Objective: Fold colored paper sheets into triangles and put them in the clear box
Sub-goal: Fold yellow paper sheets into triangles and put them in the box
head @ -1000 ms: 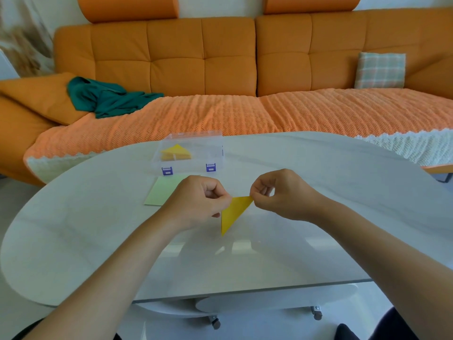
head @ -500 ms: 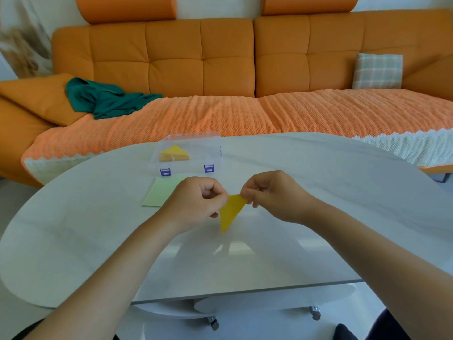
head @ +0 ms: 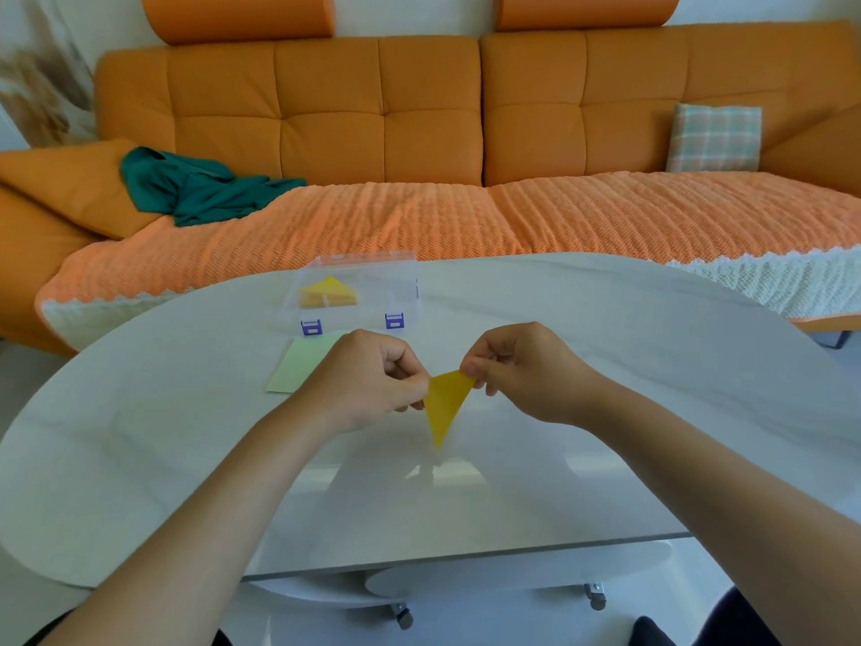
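Hands have closed in slightly since a second ago, and the yellow triangle (head: 445, 407) looks narrower. Left hand (head: 372, 384) pinches its left corner, right hand (head: 526, 370) the right corner, with the tip pointing down near the bench (head: 605, 412). The box (head: 386, 291) sits further back with folded triangles (head: 328, 291) inside and a green sheet (head: 303, 368) lying flat in front. Risk: an uneven pull skews the crease, or a corner slips free.
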A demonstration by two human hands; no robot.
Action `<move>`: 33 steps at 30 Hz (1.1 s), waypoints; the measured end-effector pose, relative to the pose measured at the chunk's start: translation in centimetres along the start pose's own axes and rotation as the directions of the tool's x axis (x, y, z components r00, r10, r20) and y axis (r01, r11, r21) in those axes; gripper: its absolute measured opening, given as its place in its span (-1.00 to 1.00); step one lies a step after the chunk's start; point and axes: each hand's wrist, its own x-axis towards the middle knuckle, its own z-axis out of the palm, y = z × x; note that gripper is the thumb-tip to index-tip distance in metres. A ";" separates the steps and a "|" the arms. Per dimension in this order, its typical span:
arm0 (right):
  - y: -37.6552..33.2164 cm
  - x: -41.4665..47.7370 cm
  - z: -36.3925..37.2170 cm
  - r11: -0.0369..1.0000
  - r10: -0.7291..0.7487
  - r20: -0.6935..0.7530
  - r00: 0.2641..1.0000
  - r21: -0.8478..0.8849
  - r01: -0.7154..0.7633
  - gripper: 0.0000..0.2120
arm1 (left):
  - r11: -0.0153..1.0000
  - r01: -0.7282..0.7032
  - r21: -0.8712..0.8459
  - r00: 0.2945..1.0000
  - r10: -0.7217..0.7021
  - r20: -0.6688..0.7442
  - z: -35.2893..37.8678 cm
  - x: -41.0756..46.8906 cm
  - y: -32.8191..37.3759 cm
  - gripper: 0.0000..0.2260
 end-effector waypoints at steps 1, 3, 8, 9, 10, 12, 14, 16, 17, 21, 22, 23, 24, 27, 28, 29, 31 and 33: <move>0.1 0.0 -0.1 1.000 0.007 -0.002 1.000 -0.002 -0.007 -0.86 | 1.000 0.009 -0.003 1.000 -0.009 0.015 -0.2 0.1 -0.1 -0.86; 0.3 0.1 0.0 1.000 0.022 -0.001 1.000 -0.009 -0.022 -0.85 | 1.000 0.024 0.007 0.999 -0.024 0.033 -0.5 0.2 -0.4 -0.85; 0.2 0.1 0.5 0.999 0.044 -0.013 0.999 -0.013 -0.044 -0.84 | 0.999 0.001 0.049 1.000 -0.002 0.006 -0.4 0.1 -0.6 -0.86; 0.1 0.1 0.6 0.999 0.048 -0.013 0.999 -0.007 -0.048 -0.84 | 0.997 -0.003 0.081 1.000 0.004 -0.011 -0.5 0.1 -0.6 -0.86; 0.1 0.1 0.7 0.999 0.054 -0.015 0.998 -0.007 -0.054 -0.84 | 0.991 -0.007 0.137 0.999 0.012 -0.040 -0.6 0.1 -0.7 -0.85; 0.1 0.1 0.8 0.998 0.068 -0.025 0.997 -0.005 -0.068 -0.85 | 0.956 -0.026 0.291 0.987 0.071 -0.147 -0.9 0.2 -1.0 -0.85; 0.0 0.0 0.9 0.997 0.076 -0.025 0.997 0.010 -0.076 -0.86 | 0.953 -0.090 0.288 0.957 0.162 -0.239 -0.6 0.2 -1.1 -0.87; -0.3 -0.3 1.2 0.998 0.060 -0.029 0.998 0.034 -0.059 -0.86 | 0.980 -0.151 0.130 0.959 0.177 -0.223 0.4 0.0 -0.7 -0.93; -0.4 -0.4 1.3 0.998 0.045 -0.038 0.998 0.044 -0.044 -0.85 | 0.984 -0.157 0.080 0.969 0.169 -0.178 0.9 0.0 -0.5 -0.94; -0.7 -0.6 1.8 0.998 0.028 -0.072 0.997 0.055 -0.024 -0.85 | 0.989 -0.138 0.047 0.985 0.142 -0.103 2.3 0.1 -0.7 -0.86; -0.7 -0.7 1.8 0.998 0.036 -0.079 0.996 0.050 -0.033 -0.86 | 0.989 -0.140 0.041 0.984 0.144 -0.109 2.3 0.1 -0.7 -0.85; -0.7 -0.7 1.8 0.998 0.048 -0.083 0.995 0.047 -0.044 -0.87 | 0.989 -0.142 0.043 0.983 0.146 -0.112 2.3 0.1 -0.7 -0.84; -0.7 -0.6 1.7 0.997 0.061 -0.089 0.994 0.044 -0.057 -0.88 | 0.989 -0.139 0.053 0.983 0.145 -0.112 2.3 0.0 -0.7 -0.82; -0.3 -0.4 1.0 0.994 0.113 -0.120 0.986 0.016 -0.111 -0.88 | 0.991 -0.114 0.071 0.981 0.123 -0.151 1.6 0.3 -0.9 -0.79; -0.1 -0.4 0.6 0.992 0.127 -0.131 0.983 0.000 -0.128 -0.87 | 0.992 -0.101 0.070 0.979 0.111 -0.169 1.1 0.5 -1.2 -0.80; 0.2 -0.3 0.3 0.990 0.136 -0.148 0.980 -0.007 -0.138 -0.87 | 0.994 -0.086 0.067 0.980 0.097 -0.173 0.7 0.7 -1.4 -0.81; 0.5 -0.3 0.1 0.992 0.130 -0.193 0.972 0.017 -0.129 -0.86 | 0.994 -0.067 0.082 0.988 0.077 -0.130 0.4 0.8 -1.7 -0.83; 0.2 -0.4 0.4 0.996 0.084 -0.177 0.981 0.052 -0.076 -0.90 | 0.992 -0.064 0.105 0.995 0.071 -0.064 0.8 0.5 -1.5 -0.84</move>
